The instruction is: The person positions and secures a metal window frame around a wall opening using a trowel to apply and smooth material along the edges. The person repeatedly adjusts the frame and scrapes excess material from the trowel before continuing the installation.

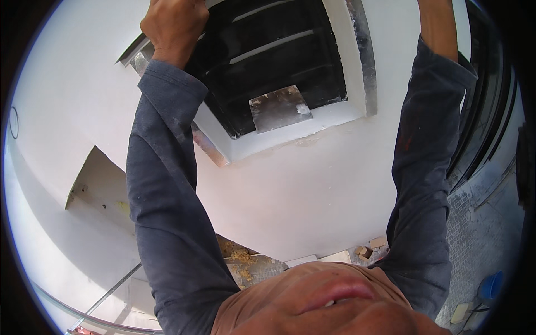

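Note:
My left hand (176,25) is raised to the upper left corner of a window opening, its back toward me and its fingers curled. What it grips, if anything, is hidden. A dark-edged strip (132,50) shows beside that wrist; I cannot tell whether the hand holds it. My right arm (430,128) reaches up past the window's right side, and its hand is beyond the upper edge of the picture. Between the arms is the dark slatted window (268,53) with a white sill (301,131). On the sill rests a flat, smeared grey plate (281,109).
Smooth white wall (296,195) surrounds the opening. A cut-out recess (103,184) lies left. Dark framed panels (486,106) stand at right. Below are broken brick pieces (365,252), yellowish rubble (240,259), a patterned floor (472,240) and a blue bucket (491,286).

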`<state>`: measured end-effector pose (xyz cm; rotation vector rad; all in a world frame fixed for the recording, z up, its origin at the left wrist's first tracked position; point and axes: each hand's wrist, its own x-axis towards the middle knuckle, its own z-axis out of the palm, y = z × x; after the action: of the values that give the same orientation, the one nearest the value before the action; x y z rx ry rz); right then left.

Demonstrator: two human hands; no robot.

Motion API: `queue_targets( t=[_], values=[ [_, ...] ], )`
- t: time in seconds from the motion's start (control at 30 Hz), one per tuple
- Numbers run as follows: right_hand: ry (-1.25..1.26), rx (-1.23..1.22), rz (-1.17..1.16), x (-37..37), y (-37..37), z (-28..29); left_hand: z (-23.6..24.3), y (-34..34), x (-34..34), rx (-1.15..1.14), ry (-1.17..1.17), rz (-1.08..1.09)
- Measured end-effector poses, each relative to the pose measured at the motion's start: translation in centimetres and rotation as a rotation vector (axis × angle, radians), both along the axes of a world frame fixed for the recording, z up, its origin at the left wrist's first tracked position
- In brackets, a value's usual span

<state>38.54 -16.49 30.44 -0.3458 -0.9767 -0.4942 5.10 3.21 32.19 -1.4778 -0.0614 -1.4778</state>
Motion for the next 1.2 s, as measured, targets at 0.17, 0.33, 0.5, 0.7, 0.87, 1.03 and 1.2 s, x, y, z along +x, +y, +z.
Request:
queue_targets(
  t=[0.17, 0.33, 0.5, 0.7, 0.87, 1.03, 1.2],
  values=[
    [0.309, -0.230, 0.469, -13.5, 3.9, -17.1, 2.7, -1.6, 1.2, -0.025, 0.344, -0.009],
    [0.454, -0.281, 0.936, -20.1, 7.5, -18.8, 4.9, -2.6, 2.6, -0.176, 0.575, 0.120],
    [0.304, -0.104, 0.853, -20.8, 9.6, -17.9, 5.5, -2.6, 2.9, -0.241, 0.605, 0.219],
    [0.470, 0.054, 0.577, -20.4, 14.4, -15.6, 6.2, -1.1, 2.8, -0.185, 0.631, 0.325],
    [0.476, 0.238, 0.376, -20.3, 17.7, -13.4, 6.0, -0.2, 2.7, -0.174, 0.659, 0.227],
    [0.512, 0.292, 0.393, -20.0, 18.9, -12.4, 5.8, -0.2, 2.8, -0.193, 0.648, 0.189],
    [0.514, 0.430, 0.630, -20.0, 18.6, -11.6, 5.7, -0.3, 2.7, -0.184, 0.661, 0.177]
  ],
)
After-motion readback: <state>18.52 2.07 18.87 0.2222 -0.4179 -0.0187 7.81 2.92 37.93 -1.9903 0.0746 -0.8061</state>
